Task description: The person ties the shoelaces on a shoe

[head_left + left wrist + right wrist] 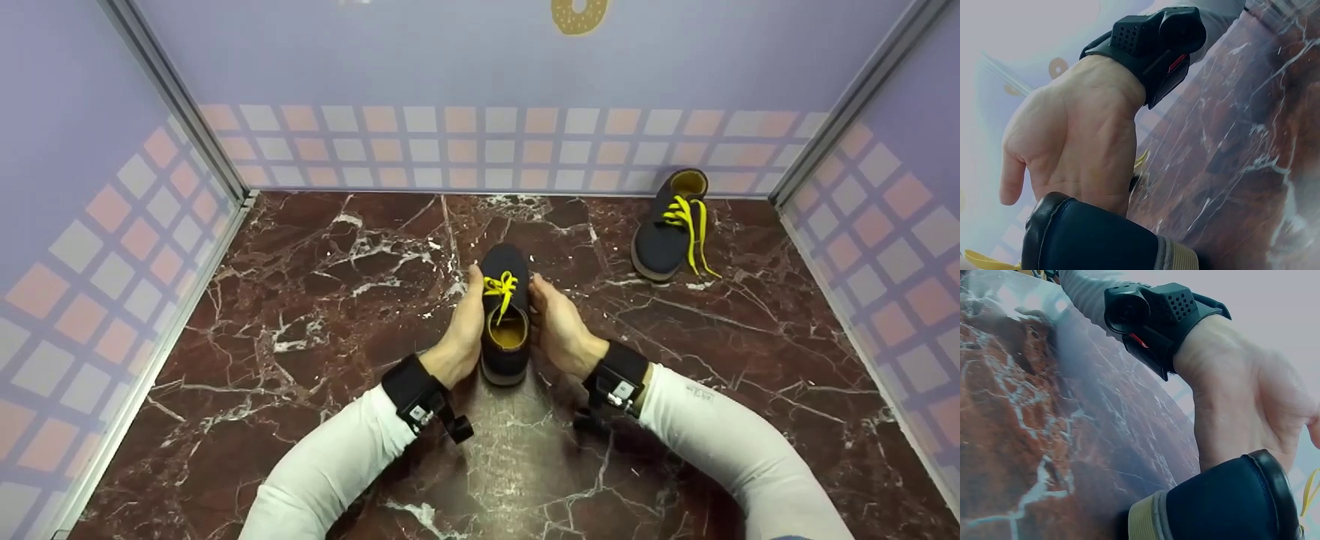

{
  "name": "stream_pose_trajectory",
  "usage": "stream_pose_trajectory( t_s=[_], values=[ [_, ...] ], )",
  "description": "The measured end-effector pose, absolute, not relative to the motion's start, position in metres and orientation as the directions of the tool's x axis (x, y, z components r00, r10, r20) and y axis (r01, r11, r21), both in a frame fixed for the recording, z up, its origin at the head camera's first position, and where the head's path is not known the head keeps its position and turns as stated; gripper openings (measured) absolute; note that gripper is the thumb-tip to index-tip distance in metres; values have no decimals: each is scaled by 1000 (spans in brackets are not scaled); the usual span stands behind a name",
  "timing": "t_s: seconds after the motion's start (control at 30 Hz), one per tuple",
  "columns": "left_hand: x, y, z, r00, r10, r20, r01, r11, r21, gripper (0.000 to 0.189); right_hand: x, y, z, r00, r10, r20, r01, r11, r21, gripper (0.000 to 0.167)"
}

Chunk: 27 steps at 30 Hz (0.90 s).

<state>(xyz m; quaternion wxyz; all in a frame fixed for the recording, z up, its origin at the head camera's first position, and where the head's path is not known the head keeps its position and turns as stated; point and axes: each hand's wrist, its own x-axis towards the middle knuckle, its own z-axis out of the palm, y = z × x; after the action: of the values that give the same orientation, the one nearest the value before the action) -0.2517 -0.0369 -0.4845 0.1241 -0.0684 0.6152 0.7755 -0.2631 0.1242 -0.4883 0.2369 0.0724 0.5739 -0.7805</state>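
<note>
A dark shoe [504,259] with yellow laces tied in a bow sits at the middle of the floor, toe pointing away, its tan inside visible. My left hand [463,330] lies along its left side, thumb up beside the laces. On the opposite side my right hand [564,330] stands with its palm turned toward the shoe, fingertips right at its edge. The left wrist view has the shoe's heel [1100,236] in front of the right palm; the right wrist view has the left palm [1235,405] behind the heel. Fingers of both hands are partly hidden by the shoe.
A second dark shoe [660,247] stands at the back right near the wall, its yellow laces hanging loose over one side. Lilac walls with pink and white squares enclose the brown marbled surface [360,255] at the back, left and right.
</note>
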Motion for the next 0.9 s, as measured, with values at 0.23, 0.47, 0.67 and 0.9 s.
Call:
stream_pose_trajectory(
  t_s=[0.23,0.47,0.67,0.9],
  values=[
    [-270,-45,-485,-964,66,-259,-267,-220,938,83,-283,111,-489,-872,-303,-384,459,-236,-857,71],
    [-292,-52,-484,-955,-4,-297,-290,-199,936,88,-305,97,-488,-874,-282,-396,466,-257,-846,80],
    [-307,-57,-481,-950,-10,-311,-304,-184,935,87,-320,89,-488,-883,-259,-391,456,-279,-845,77],
    [-320,-65,-485,-947,-42,-320,-313,-120,942,90,-337,79,-491,-893,-264,-364,434,-292,-853,73]
  ],
)
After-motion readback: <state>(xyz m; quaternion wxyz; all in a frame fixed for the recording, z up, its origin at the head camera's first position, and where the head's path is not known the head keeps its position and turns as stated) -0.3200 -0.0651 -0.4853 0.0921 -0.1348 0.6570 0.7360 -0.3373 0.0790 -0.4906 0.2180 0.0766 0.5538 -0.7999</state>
